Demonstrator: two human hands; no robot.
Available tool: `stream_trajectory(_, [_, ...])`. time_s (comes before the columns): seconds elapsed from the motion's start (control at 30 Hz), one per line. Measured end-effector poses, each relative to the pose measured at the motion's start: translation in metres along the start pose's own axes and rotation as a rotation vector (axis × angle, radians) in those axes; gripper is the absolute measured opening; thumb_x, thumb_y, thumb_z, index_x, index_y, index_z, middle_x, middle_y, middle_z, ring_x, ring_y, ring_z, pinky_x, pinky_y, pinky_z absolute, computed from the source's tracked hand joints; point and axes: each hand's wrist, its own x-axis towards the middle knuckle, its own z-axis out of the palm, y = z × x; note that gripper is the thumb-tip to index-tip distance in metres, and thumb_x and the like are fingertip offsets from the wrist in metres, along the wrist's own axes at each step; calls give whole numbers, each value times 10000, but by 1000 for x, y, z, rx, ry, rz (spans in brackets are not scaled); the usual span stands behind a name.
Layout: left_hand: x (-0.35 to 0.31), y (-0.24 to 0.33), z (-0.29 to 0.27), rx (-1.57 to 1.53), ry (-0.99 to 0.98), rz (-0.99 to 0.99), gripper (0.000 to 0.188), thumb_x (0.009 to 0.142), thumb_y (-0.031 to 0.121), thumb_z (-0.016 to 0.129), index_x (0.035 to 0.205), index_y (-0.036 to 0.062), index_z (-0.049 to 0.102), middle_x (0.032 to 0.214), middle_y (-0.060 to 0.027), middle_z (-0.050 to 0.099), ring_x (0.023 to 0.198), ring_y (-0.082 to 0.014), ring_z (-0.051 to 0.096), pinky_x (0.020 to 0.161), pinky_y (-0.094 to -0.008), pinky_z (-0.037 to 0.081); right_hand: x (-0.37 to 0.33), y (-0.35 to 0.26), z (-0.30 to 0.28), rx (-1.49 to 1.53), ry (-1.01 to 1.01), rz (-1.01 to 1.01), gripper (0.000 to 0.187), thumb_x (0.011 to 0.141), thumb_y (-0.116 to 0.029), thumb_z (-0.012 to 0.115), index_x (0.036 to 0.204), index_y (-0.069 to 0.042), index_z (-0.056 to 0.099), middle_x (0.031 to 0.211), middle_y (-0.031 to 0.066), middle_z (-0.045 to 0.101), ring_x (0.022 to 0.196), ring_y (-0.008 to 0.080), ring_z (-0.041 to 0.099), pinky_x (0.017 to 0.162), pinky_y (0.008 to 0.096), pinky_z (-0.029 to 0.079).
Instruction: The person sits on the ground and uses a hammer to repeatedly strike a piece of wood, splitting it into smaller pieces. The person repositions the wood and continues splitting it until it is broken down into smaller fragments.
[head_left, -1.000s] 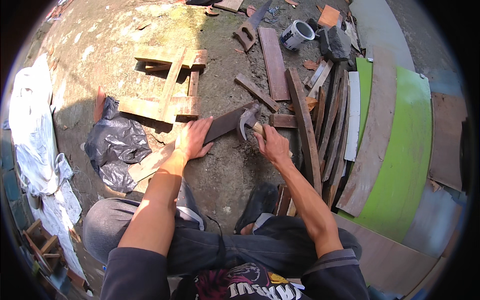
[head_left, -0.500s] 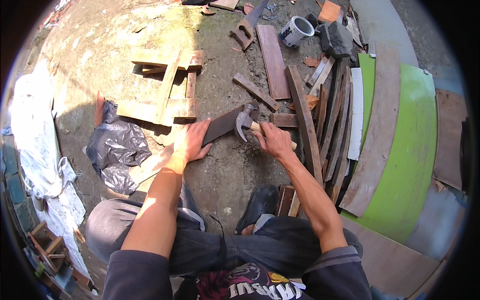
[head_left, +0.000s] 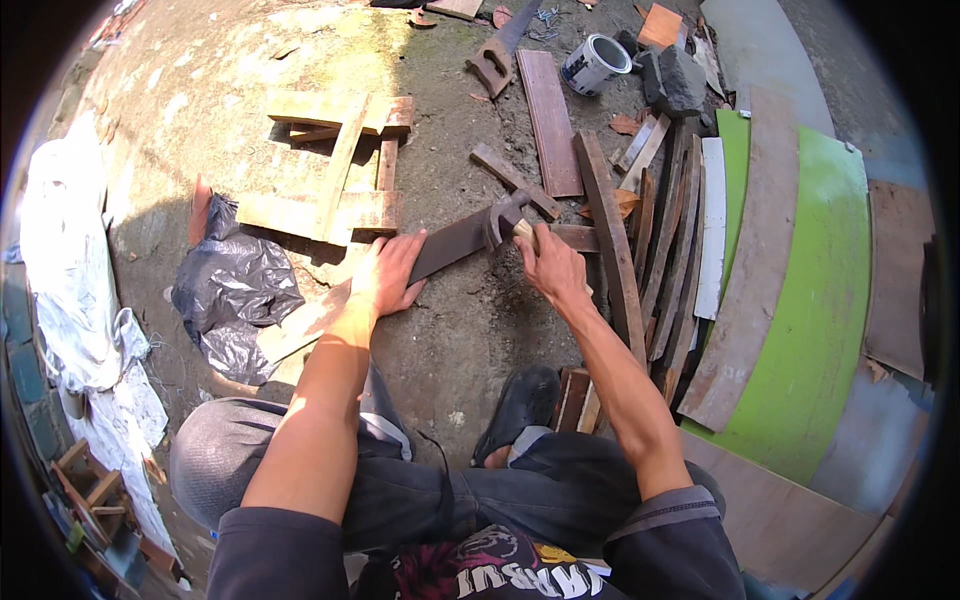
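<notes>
A long wooden board point(head_left: 452, 246) lies slanting across the ground in front of me, sunlit at its left end and shaded dark at its right. My left hand point(head_left: 388, 274) grips it near the middle, fingers over the top and thumb along the near side. In my right hand point(head_left: 556, 268) is a claw hammer point(head_left: 503, 222), held by its light wooden handle. Its metal head is at the board's right end; whether they touch I cannot tell. Beyond my left hand sits a nailed wooden frame point(head_left: 345, 165) of several slats.
A crumpled black plastic bag point(head_left: 235, 300) lies left of the board. Farther off are a handsaw point(head_left: 493, 62), a reddish plank point(head_left: 550, 125), an open paint can point(head_left: 596, 66) and a stone block point(head_left: 680, 80). Stacked wood strips point(head_left: 610, 235) and green panels point(head_left: 800, 300) line the right.
The hammer head has shifted slightly up and right, toward the board's end, and its angle has turned. My right hand moved with it. My left hand stays on the board.
</notes>
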Motion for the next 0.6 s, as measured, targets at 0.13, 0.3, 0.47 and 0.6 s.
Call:
stream_trajectory(0.13, [-11, -5, 8, 65, 7, 15, 886, 809, 298, 750, 1514, -5, 306, 1438, -147, 483, 1317, -278, 473, 1112, -403, 348, -4, -7, -9, 86, 153, -8, 351, 980, -422, 588, 1082, -89, 545, 879, 157, 674, 743, 398, 680, 619, 498, 530])
stream_trajectory(0.3, [-12, -5, 10, 48, 29, 16, 877, 799, 271, 742, 1511, -3, 310, 1429, -145, 490, 1318, -277, 475, 1104, -411, 353, -17, -22, -12, 50, -34, -316, 358, 983, -427, 575, 1066, -81, 542, 846, 169, 677, 744, 402, 682, 599, 494, 530])
stream_trajectory(0.47, [-2, 4, 5, 41, 68, 59, 867, 790, 242, 747, 1496, -27, 323, 1411, -189, 502, 1320, -305, 484, 1099, -427, 352, 25, -8, -20, 198, 59, 481, 487, 1018, -490, 443, 1121, -28, 554, 959, 345, 675, 927, 539, 649, 827, 605, 498])
stream_trajectory(0.6, [-14, -7, 13, 111, 32, 12, 888, 813, 323, 744, 1518, 7, 306, 1452, -140, 479, 1328, -272, 468, 1109, -421, 346, 8, 29, -71, 141, 80, 442, 528, 1011, -514, 438, 1243, -58, 572, 1036, 338, 676, 1044, 517, 629, 915, 583, 470])
